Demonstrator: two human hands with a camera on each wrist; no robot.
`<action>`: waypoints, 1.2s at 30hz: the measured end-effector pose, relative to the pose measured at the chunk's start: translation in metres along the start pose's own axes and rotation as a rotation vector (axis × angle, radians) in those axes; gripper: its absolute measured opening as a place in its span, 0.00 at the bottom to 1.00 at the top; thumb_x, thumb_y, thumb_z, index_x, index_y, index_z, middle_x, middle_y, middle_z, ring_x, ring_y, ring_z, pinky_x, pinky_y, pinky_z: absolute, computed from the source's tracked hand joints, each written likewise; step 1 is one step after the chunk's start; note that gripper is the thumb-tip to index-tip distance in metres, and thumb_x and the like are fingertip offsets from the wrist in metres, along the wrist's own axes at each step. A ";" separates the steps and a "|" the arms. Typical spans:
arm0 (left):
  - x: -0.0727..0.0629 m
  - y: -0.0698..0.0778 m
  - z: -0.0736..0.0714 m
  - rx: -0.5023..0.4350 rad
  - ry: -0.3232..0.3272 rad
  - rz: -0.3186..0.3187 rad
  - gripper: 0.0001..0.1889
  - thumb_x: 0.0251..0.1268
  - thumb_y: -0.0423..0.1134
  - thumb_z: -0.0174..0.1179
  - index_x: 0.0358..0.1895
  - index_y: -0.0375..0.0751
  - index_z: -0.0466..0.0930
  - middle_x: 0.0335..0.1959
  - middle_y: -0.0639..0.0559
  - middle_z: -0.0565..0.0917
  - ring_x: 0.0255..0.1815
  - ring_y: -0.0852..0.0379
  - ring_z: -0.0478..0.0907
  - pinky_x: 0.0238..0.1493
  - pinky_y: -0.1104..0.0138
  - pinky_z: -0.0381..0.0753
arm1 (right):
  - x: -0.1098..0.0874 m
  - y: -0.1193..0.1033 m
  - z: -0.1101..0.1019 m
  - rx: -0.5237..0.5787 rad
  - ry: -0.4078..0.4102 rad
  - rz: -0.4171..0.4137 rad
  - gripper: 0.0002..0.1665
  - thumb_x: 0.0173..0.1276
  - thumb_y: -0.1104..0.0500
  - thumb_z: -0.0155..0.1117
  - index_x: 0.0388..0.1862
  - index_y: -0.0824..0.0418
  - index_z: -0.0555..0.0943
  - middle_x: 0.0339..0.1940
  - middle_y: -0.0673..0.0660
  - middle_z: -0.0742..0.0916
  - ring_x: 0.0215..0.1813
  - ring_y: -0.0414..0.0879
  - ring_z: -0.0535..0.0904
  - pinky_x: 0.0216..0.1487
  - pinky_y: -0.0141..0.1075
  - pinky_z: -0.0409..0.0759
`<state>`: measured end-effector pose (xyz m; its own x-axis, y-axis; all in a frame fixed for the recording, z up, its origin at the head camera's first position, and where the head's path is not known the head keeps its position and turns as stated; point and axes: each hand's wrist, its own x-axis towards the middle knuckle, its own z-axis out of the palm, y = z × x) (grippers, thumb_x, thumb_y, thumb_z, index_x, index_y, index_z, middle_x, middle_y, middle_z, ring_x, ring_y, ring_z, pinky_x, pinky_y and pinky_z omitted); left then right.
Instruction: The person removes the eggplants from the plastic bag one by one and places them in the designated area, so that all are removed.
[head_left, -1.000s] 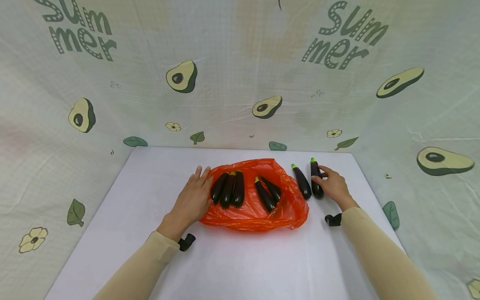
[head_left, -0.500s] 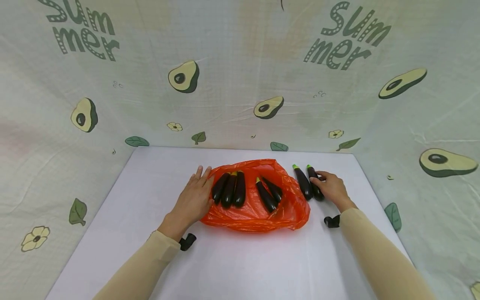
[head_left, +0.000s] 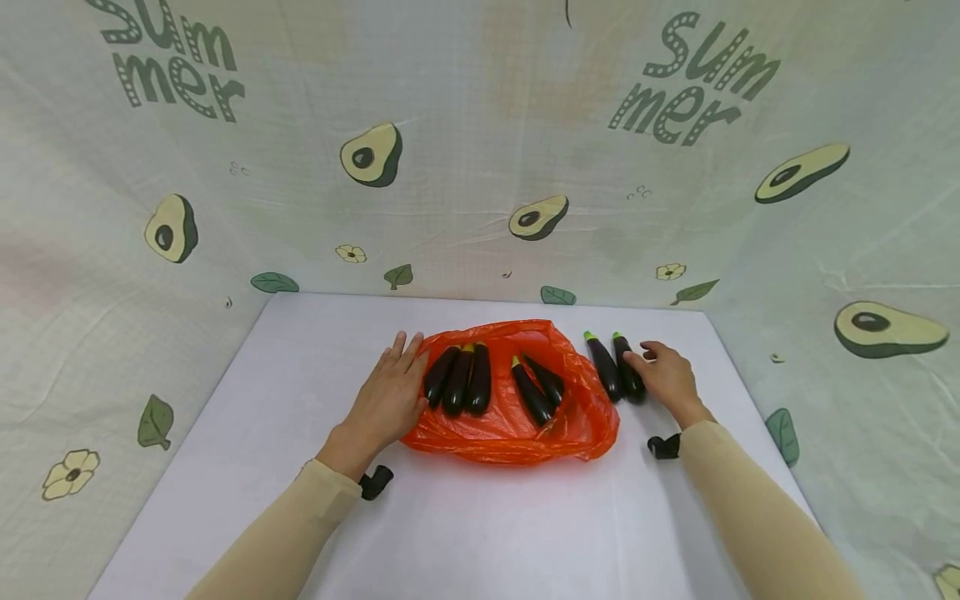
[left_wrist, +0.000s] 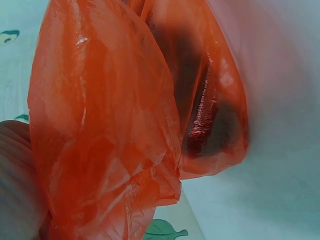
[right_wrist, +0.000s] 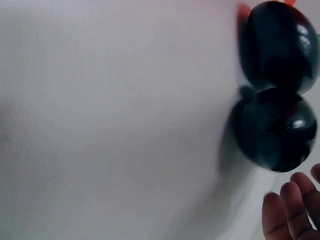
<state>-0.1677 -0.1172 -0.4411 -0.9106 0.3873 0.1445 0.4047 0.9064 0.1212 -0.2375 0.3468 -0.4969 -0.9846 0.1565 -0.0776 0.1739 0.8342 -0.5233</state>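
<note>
A red plastic bag (head_left: pixel 510 446) lies spread with its mouth open on the white table. Three dark eggplants (head_left: pixel 457 382) sit side by side in its left part, and two more eggplants (head_left: pixel 532 393) lie slanted in its right part. My left hand (head_left: pixel 384 398) rests with straight fingers against the bag's left edge; in the left wrist view the red film (left_wrist: pixel 105 120) covers much of it. Right of the bag, an inner eggplant (head_left: pixel 603 367) and an outer eggplant (head_left: pixel 628 371) lie together. Beside the outer one is my right hand (head_left: pixel 666 377), its fingers (right_wrist: pixel 295 210) loose and apart from it.
The white table (head_left: pixel 480 533) reaches back to a hanging cloth (head_left: pixel 450 225) printed with avocados and leaves, which also closes in both sides. Black wrist straps (head_left: pixel 663 447) stick out under both sleeves.
My right hand has moved the outer eggplant left and toward me, next to the inner one, then let go and drawn slightly off it. The left hand stays at the bag.
</note>
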 end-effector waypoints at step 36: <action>0.003 0.009 -0.009 -0.065 -0.016 -0.017 0.41 0.64 0.39 0.75 0.77 0.28 0.68 0.84 0.33 0.58 0.86 0.32 0.49 0.83 0.42 0.57 | -0.097 -0.158 0.046 0.169 -0.063 -0.328 0.41 0.74 0.51 0.73 0.80 0.58 0.68 0.70 0.64 0.81 0.65 0.60 0.82 0.64 0.54 0.85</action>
<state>-0.1662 -0.1089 -0.4308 -0.9184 0.3748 0.1266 0.3931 0.9002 0.1872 -0.1705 0.1759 -0.4460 -0.9875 -0.1420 0.0677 -0.1510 0.7348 -0.6613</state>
